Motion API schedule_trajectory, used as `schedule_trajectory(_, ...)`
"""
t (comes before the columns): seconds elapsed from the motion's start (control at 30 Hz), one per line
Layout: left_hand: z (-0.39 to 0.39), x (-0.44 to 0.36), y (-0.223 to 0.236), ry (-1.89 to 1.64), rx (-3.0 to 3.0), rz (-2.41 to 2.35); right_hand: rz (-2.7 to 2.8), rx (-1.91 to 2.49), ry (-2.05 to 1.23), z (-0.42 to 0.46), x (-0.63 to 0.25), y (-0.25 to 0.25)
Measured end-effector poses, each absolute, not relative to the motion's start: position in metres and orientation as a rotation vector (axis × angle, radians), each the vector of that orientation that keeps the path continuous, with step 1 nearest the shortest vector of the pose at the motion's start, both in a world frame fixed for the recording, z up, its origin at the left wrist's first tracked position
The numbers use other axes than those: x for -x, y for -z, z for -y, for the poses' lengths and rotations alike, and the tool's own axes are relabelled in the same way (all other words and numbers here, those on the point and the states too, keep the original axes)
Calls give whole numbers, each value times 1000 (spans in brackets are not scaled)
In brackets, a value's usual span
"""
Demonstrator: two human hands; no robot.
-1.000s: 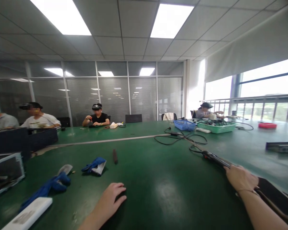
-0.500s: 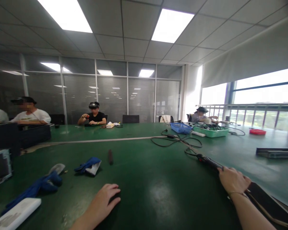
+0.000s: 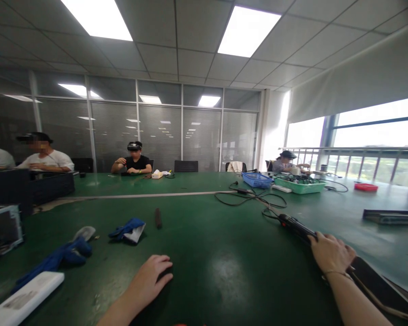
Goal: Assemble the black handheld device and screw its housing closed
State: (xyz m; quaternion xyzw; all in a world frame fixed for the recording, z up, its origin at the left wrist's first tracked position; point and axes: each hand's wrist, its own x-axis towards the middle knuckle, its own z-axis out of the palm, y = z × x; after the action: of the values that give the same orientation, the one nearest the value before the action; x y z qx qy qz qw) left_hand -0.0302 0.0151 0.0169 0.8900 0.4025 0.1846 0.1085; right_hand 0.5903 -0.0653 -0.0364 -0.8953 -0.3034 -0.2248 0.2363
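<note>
My right hand [image 3: 331, 253] is wrapped over a black corded electric screwdriver [image 3: 297, 227] lying on the green table [image 3: 197, 235]. The tool's front end is hidden under the hand. Close to my right wrist lies a dark flat panel [image 3: 384, 287] with a pale edge. Empty and with its fingers stretched out, my left hand [image 3: 151, 278] rests on the table top. Beyond it are a crumpled blue-and-white glove [image 3: 129, 230] and a short dark bar [image 3: 158, 218]. A blue cloth-like glove [image 3: 64, 256] and a white oblong block [image 3: 29, 296] lie to its left.
A blue basket [image 3: 257, 180], a green basket of cables [image 3: 301, 185] and a red dish [image 3: 366, 187] stand toward the back right. The tool's cable [image 3: 238, 203] loops across the table. A metal rail [image 3: 391, 216] lies at right, an open metal case [image 3: 3, 231] at left. Several people sit around.
The view has shifted slightly, and a red edge now shows at the bottom of the picture. Both hands stay nearly where they were, the right one still on the electric screwdriver.
</note>
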Motion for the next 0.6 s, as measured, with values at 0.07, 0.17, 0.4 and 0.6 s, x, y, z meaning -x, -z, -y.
schedule_trajectory(0.07,-14,30,-18,-537,-2613,-1192,806,2439,653,65,-589,36)
schedule_trajectory(0.17,-13,31,-17,-543,-2608,-1195,811,2420,651,66,-586,36)
schedule_trajectory(0.4,-15,31,-14,-551,-2617,-1190,1098,2427,604,66,-563,41)
schedule_trajectory(0.6,-13,30,-18,-545,-2614,-1177,1199,2491,452,64,-552,51)
